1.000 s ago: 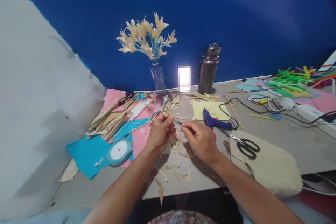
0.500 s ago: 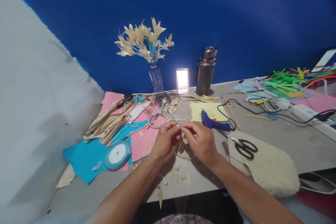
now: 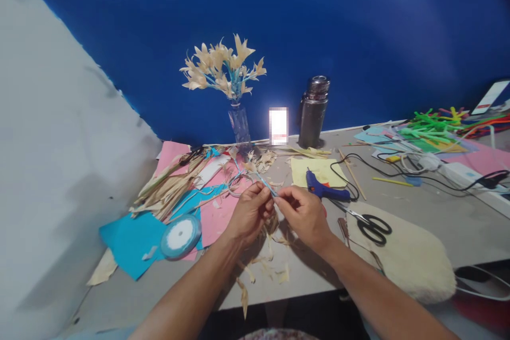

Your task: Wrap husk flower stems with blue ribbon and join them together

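Between my two hands is a thin light-blue flower stem (image 3: 266,181), slanting up and left toward a pale dried-husk flower (image 3: 251,167) at its far end. My left hand (image 3: 252,208) has its thumb and fingers pinched near the stem's lower part. The fingertips of my right hand (image 3: 302,212) are closed on the stem's lower end, close to the left thumb. Husk scraps (image 3: 271,223) lie under the hands. To the left is a roll of light-blue ribbon (image 3: 180,236). A blue glue gun (image 3: 324,188) rests on yellow paper beyond my right hand.
A plastic bottle (image 3: 239,127) holds husk flowers (image 3: 223,66) at the back, near a dark thermos (image 3: 313,114). Black-handled scissors (image 3: 374,228) lie on a cream fluffy cloth (image 3: 414,260). Dried husks (image 3: 171,186) cover coloured paper at left. A power strip (image 3: 464,175) and cables are at right.
The fingertips have parted slightly, my right hand shifting a little right, so more of the blue stem shows between them. The whole view has shifted slightly.
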Motion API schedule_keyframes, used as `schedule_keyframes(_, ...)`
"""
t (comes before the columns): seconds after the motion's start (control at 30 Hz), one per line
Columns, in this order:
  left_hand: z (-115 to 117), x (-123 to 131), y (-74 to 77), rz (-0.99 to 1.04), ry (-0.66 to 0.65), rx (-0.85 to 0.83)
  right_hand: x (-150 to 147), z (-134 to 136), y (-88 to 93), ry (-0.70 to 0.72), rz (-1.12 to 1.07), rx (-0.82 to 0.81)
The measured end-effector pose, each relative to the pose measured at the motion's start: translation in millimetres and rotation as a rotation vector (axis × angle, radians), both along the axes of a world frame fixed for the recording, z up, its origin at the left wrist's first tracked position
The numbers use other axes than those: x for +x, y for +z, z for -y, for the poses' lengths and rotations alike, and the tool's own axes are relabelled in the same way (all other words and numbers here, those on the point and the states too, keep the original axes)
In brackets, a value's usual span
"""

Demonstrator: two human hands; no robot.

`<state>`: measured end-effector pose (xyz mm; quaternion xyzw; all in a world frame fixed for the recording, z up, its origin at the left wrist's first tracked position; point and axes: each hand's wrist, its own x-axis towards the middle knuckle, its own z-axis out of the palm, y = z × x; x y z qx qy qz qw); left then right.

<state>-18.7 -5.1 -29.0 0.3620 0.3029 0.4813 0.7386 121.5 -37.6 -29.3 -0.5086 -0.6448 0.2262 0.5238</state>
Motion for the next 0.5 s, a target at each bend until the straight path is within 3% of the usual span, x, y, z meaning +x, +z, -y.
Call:
schedule_keyframes(0.3, 8.6, 4.7, 5.8, -0.003, 0.018, -0.082, -0.3, 1.3, 0.4, -0.056, -0.102, -0.04)
schedule_keyframes(0.5, 9.4, 6.0, 2.1, 0.111, 0.002, -0.184, -1.6, 0.9, -0.9, -0.065, -0.138, -0.065)
